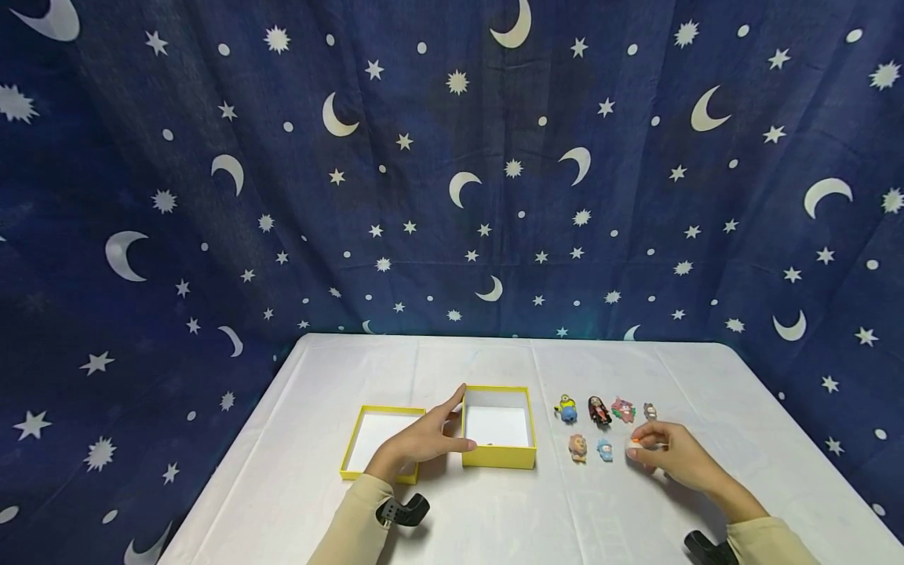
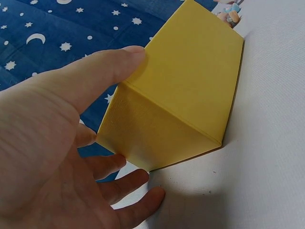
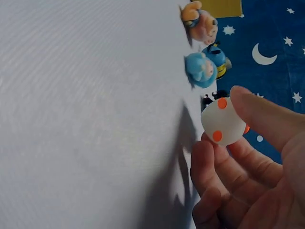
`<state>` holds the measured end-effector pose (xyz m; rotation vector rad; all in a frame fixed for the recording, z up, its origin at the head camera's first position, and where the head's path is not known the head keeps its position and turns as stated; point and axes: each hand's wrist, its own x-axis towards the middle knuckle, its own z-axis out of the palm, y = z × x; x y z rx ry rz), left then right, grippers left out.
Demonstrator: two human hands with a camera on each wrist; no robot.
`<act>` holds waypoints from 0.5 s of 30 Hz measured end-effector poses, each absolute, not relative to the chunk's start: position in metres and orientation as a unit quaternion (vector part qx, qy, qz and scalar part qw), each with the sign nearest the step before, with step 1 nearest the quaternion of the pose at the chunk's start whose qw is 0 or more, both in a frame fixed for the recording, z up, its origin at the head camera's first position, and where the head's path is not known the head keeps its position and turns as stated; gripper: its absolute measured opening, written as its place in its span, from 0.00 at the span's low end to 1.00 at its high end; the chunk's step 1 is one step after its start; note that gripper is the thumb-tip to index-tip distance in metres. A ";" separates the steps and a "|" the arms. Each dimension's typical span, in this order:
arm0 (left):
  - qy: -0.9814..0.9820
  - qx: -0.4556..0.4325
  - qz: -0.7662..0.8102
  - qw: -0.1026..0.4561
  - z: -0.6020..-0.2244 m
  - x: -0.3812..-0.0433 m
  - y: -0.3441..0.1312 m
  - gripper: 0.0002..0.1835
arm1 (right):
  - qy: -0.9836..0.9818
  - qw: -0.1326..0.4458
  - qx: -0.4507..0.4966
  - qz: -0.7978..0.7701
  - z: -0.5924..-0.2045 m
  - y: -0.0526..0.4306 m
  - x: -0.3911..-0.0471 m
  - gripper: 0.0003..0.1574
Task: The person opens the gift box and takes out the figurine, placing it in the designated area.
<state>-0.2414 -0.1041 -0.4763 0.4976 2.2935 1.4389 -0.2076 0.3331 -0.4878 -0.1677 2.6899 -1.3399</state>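
Two hands at work: your right hand (image 1: 667,451) pinches the white orange-spotted figure (image 3: 223,121) between thumb and fingertips, just right of the blue figure (image 1: 604,449); your nearer left hand (image 1: 424,439) cups the yellow box (image 1: 497,459), fingers spread; the box lies leftward.

Both forearms, in beige sleeves, reach forward over the counter (image 1: 297,502) from the near edge, each wrist strapped with a dark camera mount. The left hand (image 1: 424,441) lies with fingers straight and spread, thumb up along one side, palm turned inward and its fingertips (image 2: 143,179) low near the cloth. The right hand (image 1: 671,453) is curled, its grip a pinch between thumb and bent fingers (image 3: 214,167).
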 end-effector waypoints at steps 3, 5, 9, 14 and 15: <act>0.816 0.176 0.516 0.194 -0.476 -0.241 -0.104 0.55 | 0.896 0.059 -0.054 -0.438 -0.490 0.333 -0.208 0.21; 0.814 0.175 0.518 0.195 -0.476 -0.241 -0.104 0.56 | 0.897 0.054 -0.054 -0.436 -0.492 0.333 -0.208 0.20; 0.814 0.174 0.518 0.196 -0.477 -0.240 -0.105 0.56 | 0.899 0.044 -0.064 -0.431 -0.493 0.332 -0.208 0.18; 0.816 0.177 0.515 0.195 -0.476 -0.241 -0.105 0.55 | 0.906 0.039 -0.055 -0.418 -0.491 0.329 -0.209 0.16; 0.815 0.177 0.517 0.195 -0.476 -0.241 -0.104 0.55 | 0.908 0.040 -0.052 -0.414 -0.491 0.329 -0.209 0.16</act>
